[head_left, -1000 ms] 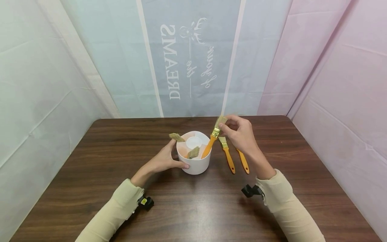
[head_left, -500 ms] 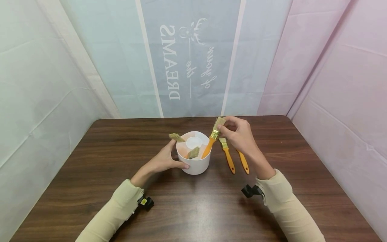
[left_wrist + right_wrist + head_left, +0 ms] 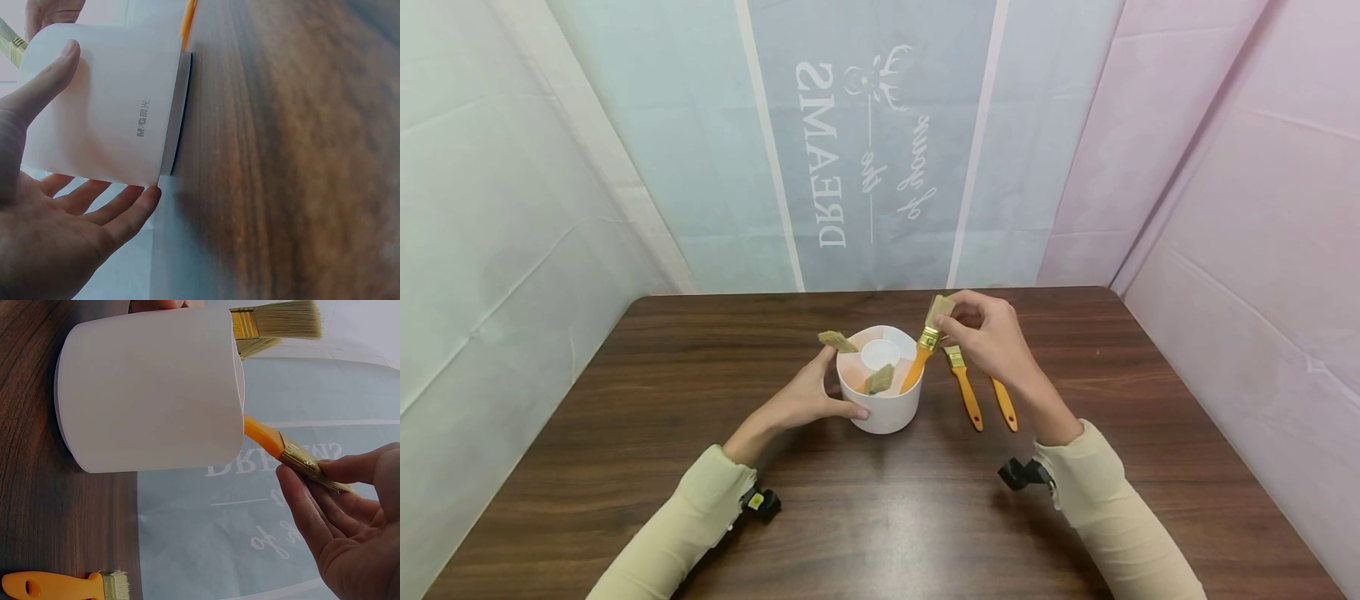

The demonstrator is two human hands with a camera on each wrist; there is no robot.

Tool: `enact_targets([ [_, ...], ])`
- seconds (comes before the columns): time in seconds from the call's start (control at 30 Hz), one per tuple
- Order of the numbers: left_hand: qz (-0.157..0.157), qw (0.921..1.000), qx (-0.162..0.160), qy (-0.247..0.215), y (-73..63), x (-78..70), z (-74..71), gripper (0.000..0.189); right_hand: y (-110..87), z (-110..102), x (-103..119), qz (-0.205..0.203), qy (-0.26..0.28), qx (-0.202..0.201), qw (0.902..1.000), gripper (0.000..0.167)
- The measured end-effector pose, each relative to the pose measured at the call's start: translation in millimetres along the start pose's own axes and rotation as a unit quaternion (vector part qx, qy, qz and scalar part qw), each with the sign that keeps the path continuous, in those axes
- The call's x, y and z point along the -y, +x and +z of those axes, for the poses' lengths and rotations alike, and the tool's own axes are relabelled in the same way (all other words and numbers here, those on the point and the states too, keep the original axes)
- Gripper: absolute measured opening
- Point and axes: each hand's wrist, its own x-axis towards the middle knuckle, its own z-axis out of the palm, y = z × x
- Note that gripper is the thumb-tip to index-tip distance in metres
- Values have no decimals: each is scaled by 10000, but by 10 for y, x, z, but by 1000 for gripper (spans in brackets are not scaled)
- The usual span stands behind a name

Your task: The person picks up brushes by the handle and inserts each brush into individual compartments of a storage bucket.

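Observation:
A white round desk organizer (image 3: pixel 885 415) with inner compartments stands on the table. My left hand (image 3: pixel 803 393) grips its left side, thumb at the front and the other fingers round the far side, as the left wrist view shows. My right hand (image 3: pixel 994 337) pinches a paintbrush (image 3: pixel 916 367) by its bristle end. That brush tilts, its orange handle dipping into a right-hand compartment. Two more paintbrushes lean in the organizer, bristles up: one at the back left (image 3: pixel 838 340), one at the front (image 3: pixel 880 380). Their handles are mostly hidden by the wall.
Two orange-handled paintbrushes lie right of the organizer: a nearer one (image 3: pixel 967 398) and another (image 3: pixel 1004 406) partly hidden under my right hand. The dark wooden table (image 3: pixel 880 517) ends at a printed cloth backdrop (image 3: pixel 895 167); pale cloth hangs on both sides.
The right hand has moved slightly left and down, bringing the pinched paintbrush lower and a little more upright in the organizer. The left hand and organizer have stayed in place.

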Motion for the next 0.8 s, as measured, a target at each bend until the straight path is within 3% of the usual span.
enact_targets([
  [0.8, -8, 9999, 5, -123, -22, 6, 25, 105, -24, 7, -3, 102, 72, 326, 9994, 16],
])
